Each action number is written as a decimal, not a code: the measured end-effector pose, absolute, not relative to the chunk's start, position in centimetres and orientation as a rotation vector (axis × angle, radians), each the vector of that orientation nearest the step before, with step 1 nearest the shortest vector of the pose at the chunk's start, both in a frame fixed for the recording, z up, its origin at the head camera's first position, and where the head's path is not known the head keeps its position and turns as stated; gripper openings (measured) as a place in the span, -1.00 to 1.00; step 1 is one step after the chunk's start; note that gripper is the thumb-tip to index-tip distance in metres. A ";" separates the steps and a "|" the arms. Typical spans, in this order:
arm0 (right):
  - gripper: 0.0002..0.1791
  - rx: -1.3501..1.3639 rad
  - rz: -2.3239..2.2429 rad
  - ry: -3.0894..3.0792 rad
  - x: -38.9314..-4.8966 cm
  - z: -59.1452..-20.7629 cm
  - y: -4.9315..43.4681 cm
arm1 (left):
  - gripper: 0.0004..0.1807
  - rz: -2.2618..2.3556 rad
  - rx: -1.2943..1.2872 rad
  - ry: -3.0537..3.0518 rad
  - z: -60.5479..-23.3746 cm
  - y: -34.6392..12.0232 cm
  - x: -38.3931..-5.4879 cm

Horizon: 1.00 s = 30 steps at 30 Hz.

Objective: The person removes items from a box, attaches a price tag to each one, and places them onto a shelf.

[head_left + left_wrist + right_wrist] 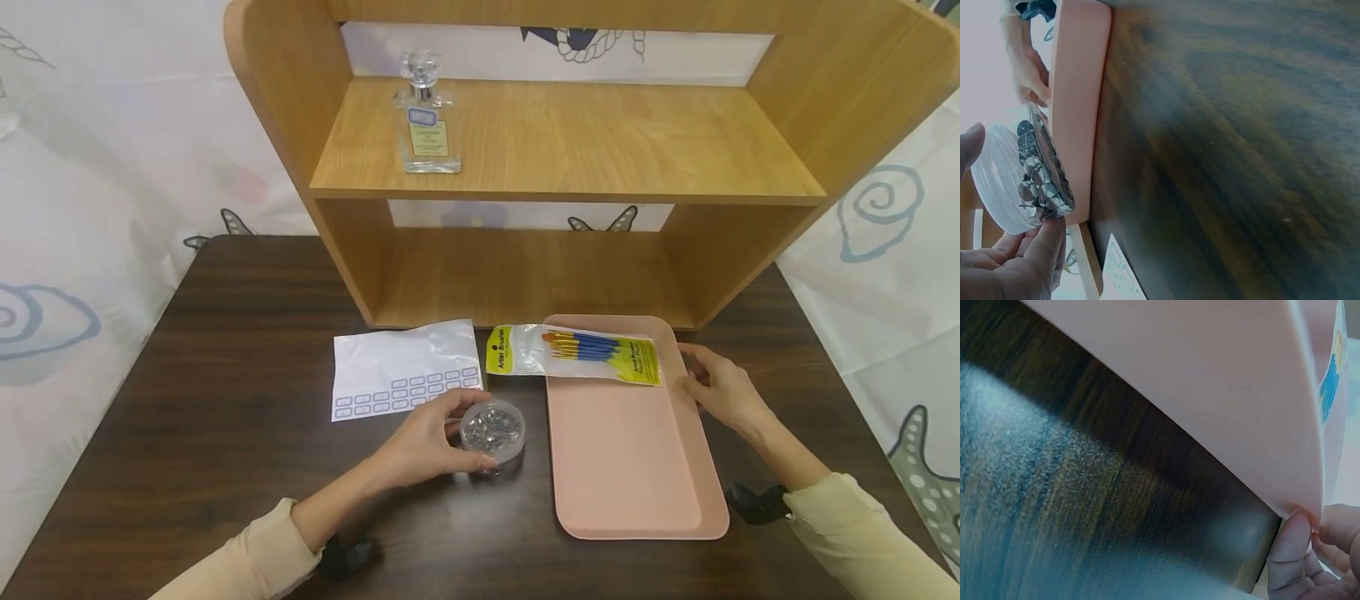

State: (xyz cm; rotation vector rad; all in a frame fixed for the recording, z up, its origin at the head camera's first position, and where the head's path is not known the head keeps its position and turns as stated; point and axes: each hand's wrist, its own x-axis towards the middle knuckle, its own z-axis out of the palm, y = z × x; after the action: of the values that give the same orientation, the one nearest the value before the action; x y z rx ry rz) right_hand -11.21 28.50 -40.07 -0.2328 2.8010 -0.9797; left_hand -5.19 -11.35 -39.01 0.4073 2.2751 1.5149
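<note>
Pale printed cloth (112, 167) is hanging on both sides, well out from either set of fingers. Dark bench (225, 450) is spreading beneath both hands; wooden shelf unit (600, 137) is standing on its far part, beyond the fingers. Pink tray (626, 458) is lying between the hands, its long side running just left of the right fingers. White sheet (405, 354) is lying flat just beyond the left fingers, its near part carrying rows of small blue-edged stickers (427, 390). Right hand (720, 396): thumb and fingers are pinching the tray's right rim near the far corner. Left hand (427, 442): thumb on the near side, fingers on the far side, pinching the clear jar between them. Brush pack (577, 354) is lying across the tray's far end, left of the right fingers; its left end is reaching past the rim, just beside the sheet. Glass bottle (430, 137) is standing upright on the upper board, far beyond the left fingers, bearing one similar sticker. Jar (492, 429) is sitting within the left fingers' grip, left of the tray and apart from it; whether its base is touching the bench, cannot tell. Smallest: metal tacks (1038, 178), gathering low in the jar. Progress, my judgement: partway. Bottle and pack are looking placed; the jar is remaining unplaced, and the tray is needing release.
</note>
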 end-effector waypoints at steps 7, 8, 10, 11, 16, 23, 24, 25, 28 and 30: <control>-0.44 -0.216 -0.979 2.785 -11.2 -40.1 28.5 | -0.19 1.516 0.448 2.300 -39.6 -11.9 -4.7; -0.44 -0.216 -0.982 2.782 -11.2 -40.1 28.5 | -0.19 1.518 0.454 2.302 -39.7 -12.0 -4.7; -0.44 -0.216 -0.984 2.777 -11.1 -40.1 28.5 | -0.18 1.512 0.468 2.317 -39.9 -12.1 -4.5; -0.44 -0.216 -0.989 2.774 -11.1 -40.1 28.5 | -0.18 1.504 0.475 2.328 -40.0 -12.2 -4.5; -0.44 -0.211 -0.991 2.768 -11.1 -40.0 28.5 | -0.17 1.467 0.505 2.372 -40.5 -12.5 -4.1; -0.44 -0.221 -0.995 2.765 -11.1 -39.9 28.4 | -0.15 1.420 0.551 2.426 -41.1 -13.0 -3.7; -0.44 -0.220 -0.988 2.766 -11.1 -39.8 28.5 | -0.15 1.414 0.553 2.435 -41.2 -13.0 -3.7; -0.44 -0.219 -0.981 2.765 -11.1 -39.8 28.5 | -0.14 1.408 0.552 2.442 -41.2 -13.1 -3.6; -0.43 -0.212 -0.964 2.759 -11.1 -39.8 28.5 | -0.14 1.397 0.551 2.458 -41.3 -13.1 -3.5; -0.43 -0.209 -0.959 2.757 -11.1 -39.8 28.6 | -0.13 1.389 0.549 2.465 -41.4 -13.2 -3.4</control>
State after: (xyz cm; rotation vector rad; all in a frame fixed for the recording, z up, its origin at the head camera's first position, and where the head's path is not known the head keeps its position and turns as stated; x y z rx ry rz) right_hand -11.14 28.56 -39.75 -0.2085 2.7571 -0.9593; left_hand -3.39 -13.16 -41.35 0.5492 2.4649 1.3889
